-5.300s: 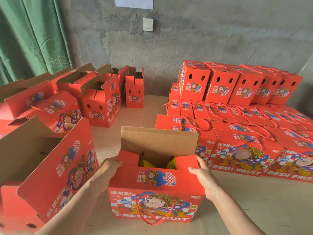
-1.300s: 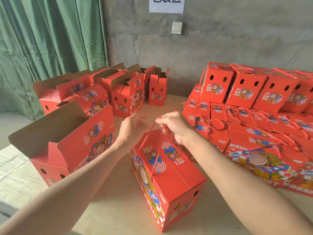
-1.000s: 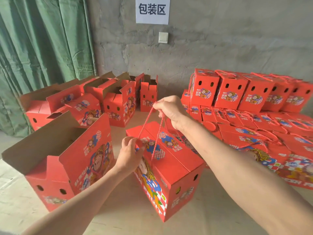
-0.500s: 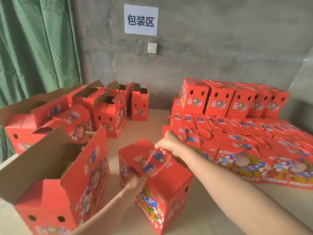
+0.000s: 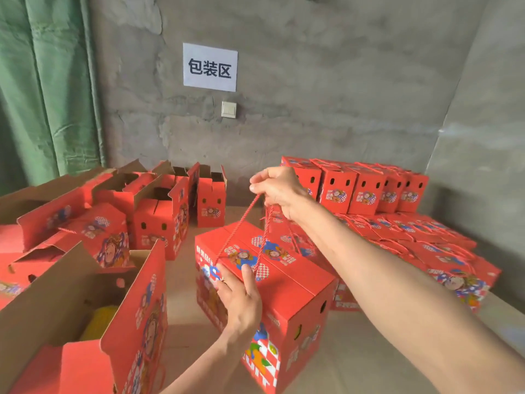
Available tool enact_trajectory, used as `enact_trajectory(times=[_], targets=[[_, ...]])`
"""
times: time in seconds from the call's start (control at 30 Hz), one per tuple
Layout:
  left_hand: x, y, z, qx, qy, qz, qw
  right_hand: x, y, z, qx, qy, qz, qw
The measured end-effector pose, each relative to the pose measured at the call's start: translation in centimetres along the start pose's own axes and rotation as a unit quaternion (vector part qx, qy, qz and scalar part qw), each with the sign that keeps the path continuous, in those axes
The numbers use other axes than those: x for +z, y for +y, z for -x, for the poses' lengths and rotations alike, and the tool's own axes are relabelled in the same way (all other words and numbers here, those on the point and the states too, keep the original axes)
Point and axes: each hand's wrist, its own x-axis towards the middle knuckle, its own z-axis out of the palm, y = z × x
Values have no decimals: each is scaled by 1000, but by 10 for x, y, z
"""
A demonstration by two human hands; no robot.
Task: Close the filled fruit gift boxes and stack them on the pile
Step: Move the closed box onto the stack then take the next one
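A closed red fruit gift box stands in the middle of the floor, its lid flaps down. My right hand grips the box's red rope handles and holds them taut above the lid. My left hand rests on the near top edge of the same box, thumb on the lid and fingers over the front face. To the right lies the pile of closed gift boxes, flat ones below and an upright row against the wall.
An open box with yellow fruit inside stands at my near left. Several more open boxes crowd the left and back. A green curtain hangs at left. A concrete wall bears a paper sign.
My right hand has lifted the rope handles higher, pulling them taut. My left hand has come up from the box's front face to its top edge. The view has tilted upward.
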Motion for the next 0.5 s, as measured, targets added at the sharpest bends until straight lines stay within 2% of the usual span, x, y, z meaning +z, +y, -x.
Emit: enact_trajectory(times=[0.07,0.17,0.3,0.4,0.5], targets=[[3,22,0,51,-35,13,998,-17,-24,-6,-26,27,3,999],[5,54,0,98,-131,31,986,-45,-57,-15,-60,55,26,996],[16,75,-6,189,-227,-22,955,-82,-86,-28,-91,75,66,991],[40,77,-10,275,-241,-92,926,-109,-90,-41,-102,86,88,987],[87,78,-12,264,-215,-89,936,-135,-79,-56,-101,97,102,985]])
